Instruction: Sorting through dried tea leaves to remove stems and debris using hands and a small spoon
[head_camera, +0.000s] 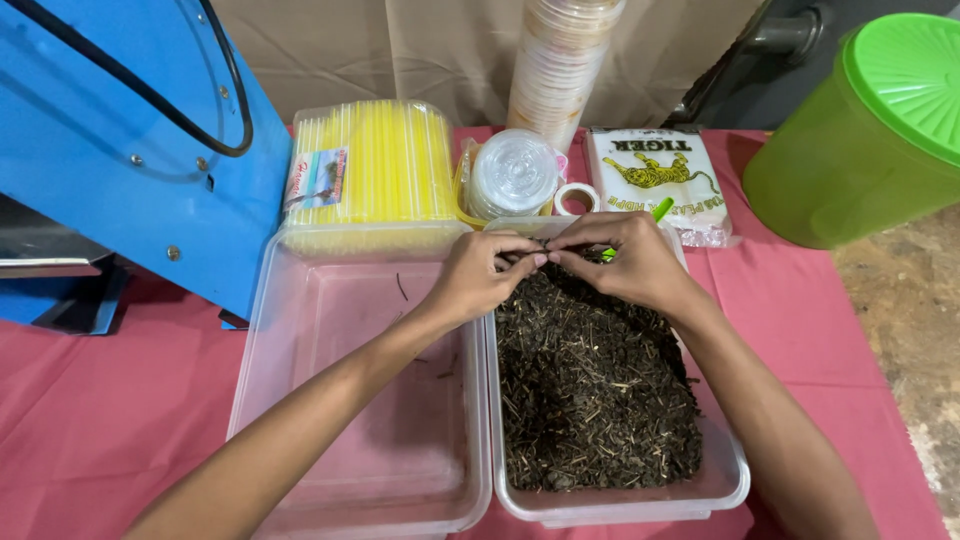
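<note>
My left hand (478, 275) and my right hand (625, 262) meet over the far end of a clear plastic tub (728, 470) filled with dark dried tea leaves and stems (590, 390). Both sets of fingertips pinch together on a small piece between them; what the piece is I cannot make out. A green scoop handle (661, 209) pokes up just behind my right hand. To the left stands a second clear tub (300, 330), holding only a few stray bits.
A blue machine (140, 150) stands at the left. Behind the tubs lie a pack of yellow straws (370, 165), a stack of clear lids (514, 172), a tall cup stack (560, 60), a tape roll (575, 198) and a plastic bag pack (655, 180). A green lidded container (860, 140) sits at right.
</note>
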